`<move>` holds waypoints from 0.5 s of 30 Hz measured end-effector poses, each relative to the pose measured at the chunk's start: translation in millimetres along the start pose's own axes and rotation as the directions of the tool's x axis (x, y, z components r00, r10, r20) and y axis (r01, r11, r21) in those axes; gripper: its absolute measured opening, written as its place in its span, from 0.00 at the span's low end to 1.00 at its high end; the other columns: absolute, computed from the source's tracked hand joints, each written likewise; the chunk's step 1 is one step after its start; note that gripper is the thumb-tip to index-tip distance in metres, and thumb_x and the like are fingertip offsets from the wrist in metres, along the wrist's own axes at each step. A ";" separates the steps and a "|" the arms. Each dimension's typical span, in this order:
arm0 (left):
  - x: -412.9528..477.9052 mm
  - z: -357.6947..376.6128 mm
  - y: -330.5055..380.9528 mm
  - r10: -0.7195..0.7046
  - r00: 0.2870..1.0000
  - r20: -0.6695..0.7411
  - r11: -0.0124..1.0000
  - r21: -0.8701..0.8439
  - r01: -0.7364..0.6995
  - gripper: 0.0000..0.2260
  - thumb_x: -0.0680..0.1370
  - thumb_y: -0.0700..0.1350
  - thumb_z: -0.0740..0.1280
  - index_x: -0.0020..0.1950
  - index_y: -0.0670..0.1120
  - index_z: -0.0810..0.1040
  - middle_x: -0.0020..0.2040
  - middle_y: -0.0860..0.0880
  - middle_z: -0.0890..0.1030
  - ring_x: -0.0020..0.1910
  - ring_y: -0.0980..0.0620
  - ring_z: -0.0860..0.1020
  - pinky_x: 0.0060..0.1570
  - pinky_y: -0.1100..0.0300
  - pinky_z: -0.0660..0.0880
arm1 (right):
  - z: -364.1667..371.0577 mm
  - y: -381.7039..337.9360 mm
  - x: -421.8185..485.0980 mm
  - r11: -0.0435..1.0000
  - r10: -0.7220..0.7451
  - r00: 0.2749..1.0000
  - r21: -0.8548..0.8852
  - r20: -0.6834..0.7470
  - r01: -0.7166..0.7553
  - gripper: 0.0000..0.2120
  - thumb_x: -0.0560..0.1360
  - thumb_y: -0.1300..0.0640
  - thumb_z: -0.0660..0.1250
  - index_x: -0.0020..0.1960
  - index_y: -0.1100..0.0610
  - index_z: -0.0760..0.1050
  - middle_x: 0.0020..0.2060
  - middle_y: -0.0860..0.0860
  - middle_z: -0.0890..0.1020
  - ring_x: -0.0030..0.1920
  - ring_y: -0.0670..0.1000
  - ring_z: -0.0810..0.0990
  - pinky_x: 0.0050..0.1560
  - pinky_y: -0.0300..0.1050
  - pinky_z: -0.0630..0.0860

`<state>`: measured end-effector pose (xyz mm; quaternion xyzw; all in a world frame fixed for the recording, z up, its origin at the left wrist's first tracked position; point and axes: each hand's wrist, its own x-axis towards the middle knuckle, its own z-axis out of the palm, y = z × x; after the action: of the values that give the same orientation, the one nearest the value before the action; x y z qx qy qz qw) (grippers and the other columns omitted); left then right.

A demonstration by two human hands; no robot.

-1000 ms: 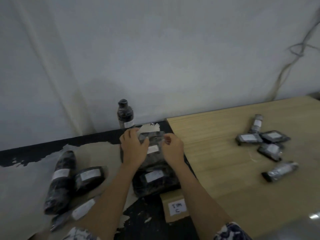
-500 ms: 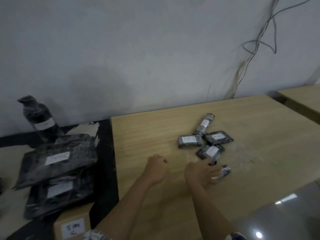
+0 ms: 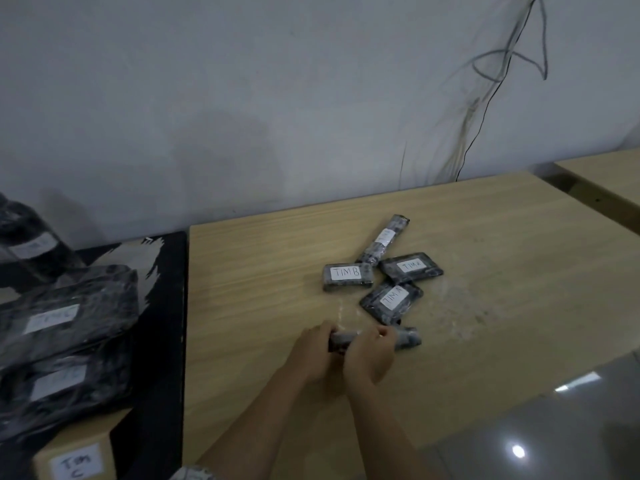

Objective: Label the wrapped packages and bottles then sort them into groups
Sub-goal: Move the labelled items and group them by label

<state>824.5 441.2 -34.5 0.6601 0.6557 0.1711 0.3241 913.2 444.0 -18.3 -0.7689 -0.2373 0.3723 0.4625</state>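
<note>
A small wrapped cylindrical package (image 3: 407,337) lies on the wooden table (image 3: 263,258). My left hand (image 3: 313,351) grips its left end and my right hand (image 3: 370,353) grips its middle, hiding most of it. Just behind lie three flat wrapped packages with white labels: one marked TIM B (image 3: 347,276), one to the right (image 3: 411,267) and one nearer me (image 3: 392,301). A wrapped tube (image 3: 383,239) lies behind them. At far left two large wrapped packages (image 3: 65,317) are stacked, with a wrapped bottle (image 3: 31,247) behind.
A cardboard box (image 3: 74,460) labelled TIM C sits at the bottom left under the stack. A black-topped surface (image 3: 162,341) adjoins the wooden table. Cables (image 3: 485,109) hang down the wall at the right. A second wooden table (image 3: 602,181) is at far right.
My view swung right from the large packages to the small pile. Both hands left the big stack, reached across the wooden table and took hold of the small cylindrical package.
</note>
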 end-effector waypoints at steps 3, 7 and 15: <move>-0.5 -24.6 -3.8 0.015 0.994 -0.109 0.979 -0.201 -0.037 0.12 0.71 0.39 0.71 0.51 0.46 0.72 0.51 0.46 0.80 0.48 0.49 0.77 0.45 0.60 0.72 | 0.8 -1.4 12.8 0.989 0.003 0.997 0.146 -0.079 0.009 0.12 0.80 0.61 0.54 0.57 0.65 0.74 0.50 0.62 0.79 0.45 0.56 0.75 0.43 0.46 0.69; -8.3 -57.6 -28.0 -0.188 0.911 -0.367 0.923 -0.383 0.037 0.18 0.67 0.35 0.75 0.50 0.43 0.71 0.48 0.49 0.77 0.47 0.52 0.76 0.43 0.66 0.73 | 11.5 -5.3 29.9 0.979 0.011 0.998 0.203 -0.068 0.003 0.09 0.78 0.62 0.55 0.49 0.64 0.74 0.42 0.59 0.77 0.40 0.54 0.73 0.41 0.47 0.69; -10.4 -77.3 -63.5 -0.426 0.788 -0.443 0.823 -0.553 0.134 0.20 0.67 0.34 0.76 0.52 0.44 0.70 0.50 0.48 0.77 0.47 0.50 0.77 0.41 0.65 0.71 | 47.1 -30.4 50.7 0.977 -0.184 0.977 -0.090 0.110 0.194 0.14 0.73 0.67 0.63 0.59 0.61 0.70 0.57 0.60 0.72 0.58 0.59 0.71 0.56 0.53 0.69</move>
<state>725.4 442.4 -17.3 0.3685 0.7479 0.4624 0.3018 906.2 519.1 -23.1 -0.7453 -0.3509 0.3527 0.4439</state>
